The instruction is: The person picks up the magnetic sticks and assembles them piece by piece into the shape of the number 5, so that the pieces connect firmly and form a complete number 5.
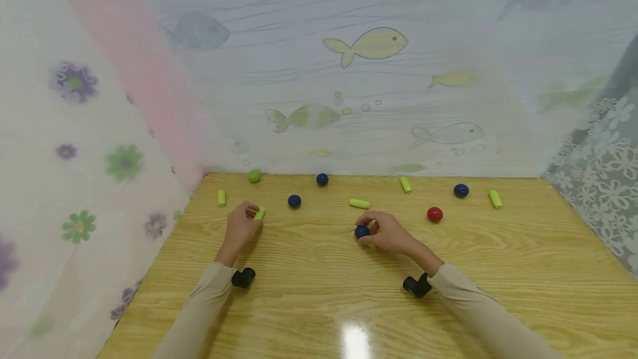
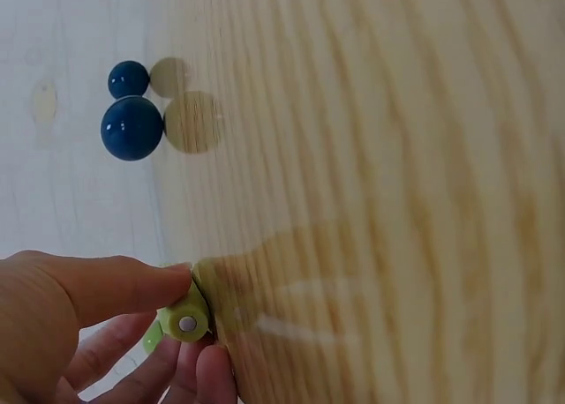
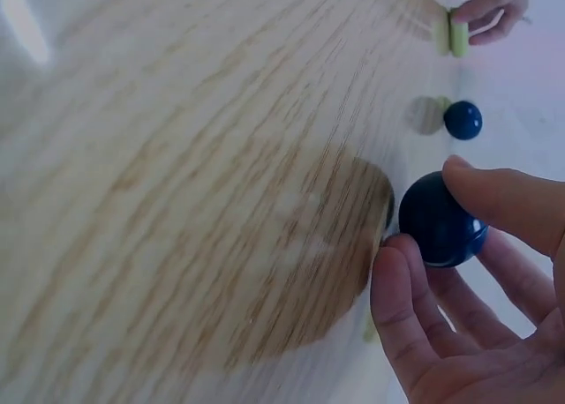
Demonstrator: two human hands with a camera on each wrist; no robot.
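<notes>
My left hand [image 1: 241, 227] pinches a yellow-green cylinder [image 1: 259, 214] at the table's left side; in the left wrist view the cylinder's round end [image 2: 185, 323] shows between thumb and fingers. My right hand [image 1: 389, 232] holds a dark blue ball [image 1: 362, 231] near the middle of the table. The right wrist view shows thumb and fingertips around that ball [image 3: 441, 220]. Just behind the right hand lies another yellow-green cylinder [image 1: 359, 203]. A second blue ball [image 1: 294, 201] rests between the two hands, farther back.
Toward the back of the wooden table [image 1: 319, 303] are a green ball [image 1: 255, 175], a blue ball [image 1: 322, 179], a cylinder at left [image 1: 221, 198], two cylinders at right [image 1: 406, 184], [image 1: 495, 199], a blue ball [image 1: 461, 190] and a red ball [image 1: 435, 215]. Patterned cloth stands behind.
</notes>
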